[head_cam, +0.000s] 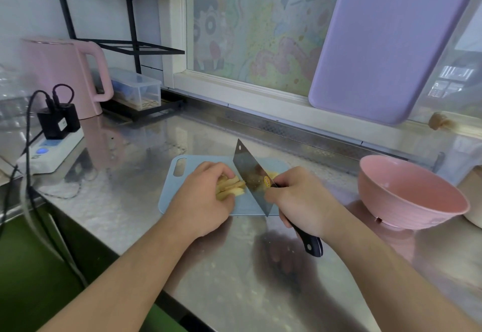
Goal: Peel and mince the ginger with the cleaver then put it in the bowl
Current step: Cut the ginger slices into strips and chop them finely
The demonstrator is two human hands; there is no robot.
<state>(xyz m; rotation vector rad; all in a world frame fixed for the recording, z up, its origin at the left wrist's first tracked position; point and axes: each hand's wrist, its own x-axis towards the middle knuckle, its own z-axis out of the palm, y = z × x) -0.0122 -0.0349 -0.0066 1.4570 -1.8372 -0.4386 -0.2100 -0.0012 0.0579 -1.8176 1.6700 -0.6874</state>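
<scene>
Yellow ginger slices (230, 188) lie stacked on a pale blue cutting board (172, 183) on the steel counter. My left hand (206, 198) curls over the slices and holds them down, knuckles toward the blade. My right hand (300, 198) grips the black handle of the cleaver (251, 175). The blade stands upright with its edge on the board, right beside the slices. A few ginger bits show behind the blade. An empty pink bowl (412, 193) stands to the right of the board.
A pink kettle (60, 71), a power strip (49, 151) with black plugs and cables, and a clear lidded box (135, 89) stand at the back left. A purple board (386, 39) leans on the window. The counter's front edge drops off at the lower left.
</scene>
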